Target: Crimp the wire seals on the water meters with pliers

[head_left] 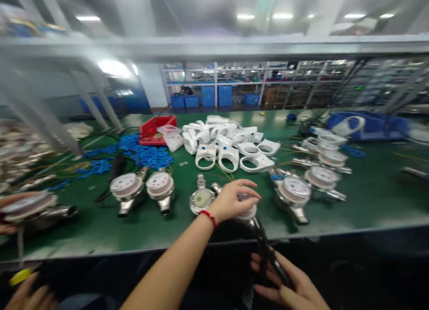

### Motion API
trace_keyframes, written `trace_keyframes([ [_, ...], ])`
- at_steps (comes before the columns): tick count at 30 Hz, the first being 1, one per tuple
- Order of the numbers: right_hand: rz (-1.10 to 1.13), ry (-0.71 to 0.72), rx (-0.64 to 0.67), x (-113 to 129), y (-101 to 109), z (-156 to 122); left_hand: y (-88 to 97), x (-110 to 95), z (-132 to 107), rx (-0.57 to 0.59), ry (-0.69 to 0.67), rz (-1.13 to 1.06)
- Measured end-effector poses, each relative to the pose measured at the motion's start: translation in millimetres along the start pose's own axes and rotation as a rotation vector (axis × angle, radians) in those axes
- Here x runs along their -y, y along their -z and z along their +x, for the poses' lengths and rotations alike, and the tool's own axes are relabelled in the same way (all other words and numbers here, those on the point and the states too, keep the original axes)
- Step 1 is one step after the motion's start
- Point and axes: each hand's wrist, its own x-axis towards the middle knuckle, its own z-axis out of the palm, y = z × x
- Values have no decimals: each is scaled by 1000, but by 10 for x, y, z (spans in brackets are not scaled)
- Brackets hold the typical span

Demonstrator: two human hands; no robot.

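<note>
My left hand (234,200), with a red band at the wrist, lies over a round metal water meter (248,215) at the table's front edge. Its fingers curve over the meter's top and hide most of it. Low on the right, my right hand (281,281) is wrapped round a dark pliers-like tool (264,245). The tool's far end reaches the near pipe end of that meter; blur hides whether it grips there. Left of my left wrist sits a meter body with a pale greenish face (202,198).
White plastic ring housings (229,140) are heaped behind my hands. Finished-looking meters stand left (160,187) and right (295,191). Blue plastic pieces (144,151), a red bin (157,129) and a blue bin (378,124) lie farther back. Another person's hand (13,207) holds a meter at far left.
</note>
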Motion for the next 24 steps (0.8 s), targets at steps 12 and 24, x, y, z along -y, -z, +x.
trace_keyframes([
  [12,-333,181,-66,186,48,-278,-234,-43,44,-190,237,48],
  [24,-265,187,-87,119,65,-274,-267,-51,117,-49,123,60],
])
